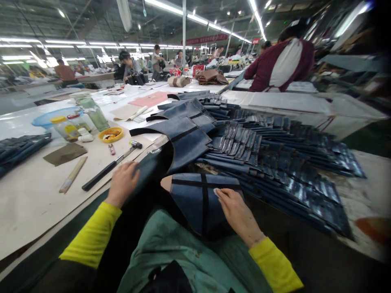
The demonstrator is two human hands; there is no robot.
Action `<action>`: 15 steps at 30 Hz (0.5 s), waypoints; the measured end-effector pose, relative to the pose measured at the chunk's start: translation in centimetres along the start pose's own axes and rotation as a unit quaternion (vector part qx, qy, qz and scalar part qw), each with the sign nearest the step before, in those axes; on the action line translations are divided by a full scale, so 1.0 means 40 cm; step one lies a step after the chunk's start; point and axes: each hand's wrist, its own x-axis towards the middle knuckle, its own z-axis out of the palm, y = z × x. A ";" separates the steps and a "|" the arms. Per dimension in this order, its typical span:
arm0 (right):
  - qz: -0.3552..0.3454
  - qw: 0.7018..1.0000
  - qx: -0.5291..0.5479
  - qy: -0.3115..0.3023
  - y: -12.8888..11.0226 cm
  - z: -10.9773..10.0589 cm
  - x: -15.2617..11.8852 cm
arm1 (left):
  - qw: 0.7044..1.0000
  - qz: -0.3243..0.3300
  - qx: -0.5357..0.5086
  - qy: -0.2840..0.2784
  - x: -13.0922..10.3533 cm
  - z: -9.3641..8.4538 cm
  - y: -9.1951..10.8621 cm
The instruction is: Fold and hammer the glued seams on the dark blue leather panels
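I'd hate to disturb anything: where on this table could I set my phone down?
The widest bare patch is the table's near left, bordered by the wooden stick, hammer and near edge; a slimmer one separates stick from hammer. Beyond, jars and a yellow bowl stand crowded; blue pieces crowd the right.

- Near panel (186,203): dark blue, crossed by two black bands; pinkish tan at its left edge.
- Small piece (216,191) in the right hand (240,213): white.
- Stacked panels (293,181), right: dark blue with black edging and glossy pale highlights.
- Sleeves (93,236): bright yellow.
- Lap cloth (163,236): muted green, with brownish stains.
- Tool (105,172), left: black handle, silver shaft.
- Flat sheet (65,154), left: olive brown.
- Dish (110,141), left: orange-yellow.
- Basin (42,118), left: pale blue.
- Jar lids (58,119), left: one yellow, one red.
- Far sheet (149,99): pink.
- Table (36,203): beige near, white far.
- Co-worker's garment (305,65), far right: maroon with a pale grey back.
- Banner (207,39), far: red with pale lettering.
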 end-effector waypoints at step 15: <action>0.015 1.000 0.017 0.022 0.009 0.003 -0.032 | 0.954 -0.200 -0.119 -0.189 -0.020 -0.096 -0.131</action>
